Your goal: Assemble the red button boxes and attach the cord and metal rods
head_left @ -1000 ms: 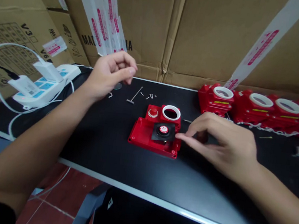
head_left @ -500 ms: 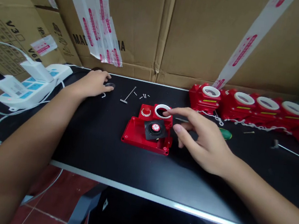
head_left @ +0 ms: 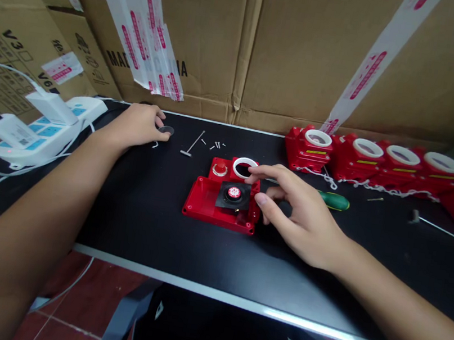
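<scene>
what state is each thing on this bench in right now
red housing, lying open, face up
black square part, resting on the housing
left hand, open, fingertips at a small dark disc
right hand, open, fingers touching the housing
screwdriver, lying flat, untouched
row of red units, lined up at the back
power strip, plugs in

Four white-ringed red boxes [head_left: 365, 159] stood along the counter's [head_left: 151, 221] back edge. One open box [head_left: 205, 203] lay mid-counter, with one screwdriver [head_left: 333, 200], one power strip [head_left: 50, 135] and two chargers [head_left: 51, 105].
</scene>
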Action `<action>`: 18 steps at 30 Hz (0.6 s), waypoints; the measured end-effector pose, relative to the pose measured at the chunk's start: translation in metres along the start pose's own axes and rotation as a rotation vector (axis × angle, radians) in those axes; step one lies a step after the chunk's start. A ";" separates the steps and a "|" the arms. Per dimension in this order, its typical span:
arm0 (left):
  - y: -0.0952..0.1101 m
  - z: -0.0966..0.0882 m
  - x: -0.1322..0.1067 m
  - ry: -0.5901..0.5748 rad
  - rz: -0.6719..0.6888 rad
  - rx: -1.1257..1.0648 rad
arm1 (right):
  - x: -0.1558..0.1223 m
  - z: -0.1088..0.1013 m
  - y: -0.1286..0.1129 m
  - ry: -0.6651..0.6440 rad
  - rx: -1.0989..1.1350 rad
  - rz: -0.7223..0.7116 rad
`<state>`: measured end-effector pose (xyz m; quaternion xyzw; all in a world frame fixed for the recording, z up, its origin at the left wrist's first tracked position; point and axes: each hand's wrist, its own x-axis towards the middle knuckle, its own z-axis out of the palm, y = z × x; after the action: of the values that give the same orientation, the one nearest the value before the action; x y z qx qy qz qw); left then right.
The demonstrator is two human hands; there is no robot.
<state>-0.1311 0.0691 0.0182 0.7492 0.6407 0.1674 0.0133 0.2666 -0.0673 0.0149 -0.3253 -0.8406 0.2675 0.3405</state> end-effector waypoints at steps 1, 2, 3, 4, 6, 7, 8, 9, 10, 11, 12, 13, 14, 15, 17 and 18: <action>0.001 -0.002 0.000 0.030 0.008 -0.015 | 0.000 0.000 0.000 0.001 -0.011 -0.005; 0.002 -0.005 -0.001 0.064 0.016 -0.022 | 0.000 0.000 0.000 0.001 -0.021 -0.008; 0.006 -0.009 -0.002 0.107 0.032 -0.036 | 0.000 0.000 0.001 0.007 -0.031 -0.004; 0.012 -0.014 -0.004 0.159 0.058 -0.069 | 0.001 0.000 0.001 0.023 -0.039 0.005; 0.031 -0.023 -0.012 0.263 0.158 -0.229 | 0.002 0.000 0.002 0.090 -0.053 0.036; 0.044 -0.027 -0.018 0.308 0.228 -0.376 | 0.003 0.001 0.003 0.136 -0.059 0.058; 0.059 -0.030 -0.026 0.304 0.299 -0.515 | 0.004 0.000 0.004 0.181 -0.060 0.079; 0.075 -0.032 -0.034 0.270 0.374 -0.642 | 0.005 0.000 0.005 0.219 -0.058 0.096; 0.090 -0.033 -0.043 0.209 0.464 -0.732 | 0.006 0.000 0.007 0.244 -0.054 0.108; 0.105 -0.032 -0.053 0.161 0.540 -0.782 | 0.006 0.000 0.008 0.258 -0.053 0.118; 0.117 -0.031 -0.061 0.120 0.588 -0.798 | 0.006 0.000 0.009 0.264 -0.054 0.121; 0.127 -0.029 -0.069 0.068 0.636 -0.778 | 0.006 0.000 0.010 0.265 -0.056 0.120; 0.135 -0.026 -0.074 0.016 0.659 -0.730 | 0.006 0.001 0.010 0.259 -0.061 0.116; 0.141 -0.024 -0.078 -0.024 0.681 -0.680 | 0.006 0.001 0.010 0.252 -0.066 0.110; 0.148 -0.020 -0.082 -0.093 0.708 -0.577 | 0.006 0.001 0.010 0.231 -0.073 0.099; 0.149 -0.019 -0.081 -0.113 0.720 -0.542 | 0.006 0.001 0.009 0.219 -0.078 0.094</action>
<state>-0.0038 -0.0396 0.0517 0.9017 0.2708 0.2817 0.1848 0.2658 -0.0576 0.0100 -0.4048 -0.7919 0.2132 0.4045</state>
